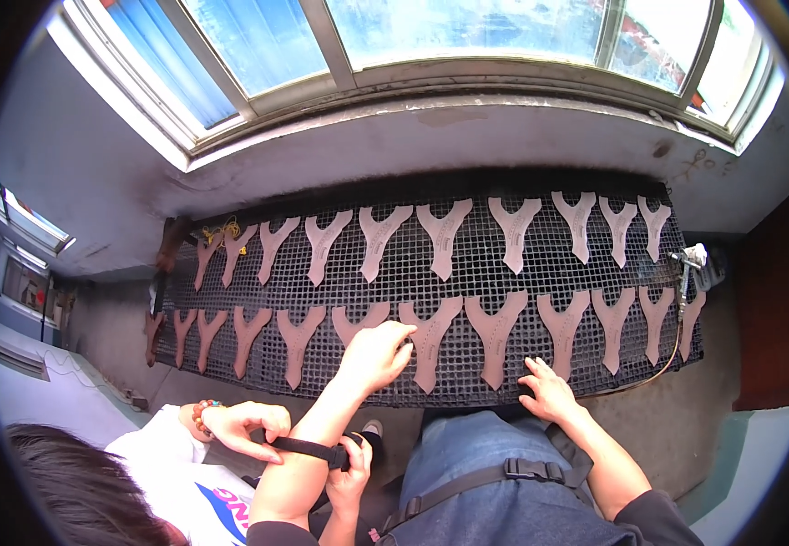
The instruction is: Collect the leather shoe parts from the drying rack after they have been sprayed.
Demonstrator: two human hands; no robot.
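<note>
Lying on a black mesh rack (545, 278), flat Y-shaped pieces (496, 337) are seen below the window (467, 32). They are coloured pinkish brown; on many of them, small dark holes or dots and a short dark mark can be noticed along the middle. The two arms of each fork are turned toward the window and the pointed stem toward the person, so the long axis is laid across the length of the rack; toward the ends, some are seen slightly slanted. At least twenty-two pieces can be counted: ten in the far row, twelve in the near row, where one is partly covered by the left hand (374, 357). The fingers of this hand are loosely bent beside the next piece; whether any piece is gripped cannot be told. The right hand (550, 393) is seen released, its fingers spread at the near edge of the rack. Around the left forearm (296, 487), one black strap (306, 447) is handled by a co-worker's two hands (242, 429).
</note>
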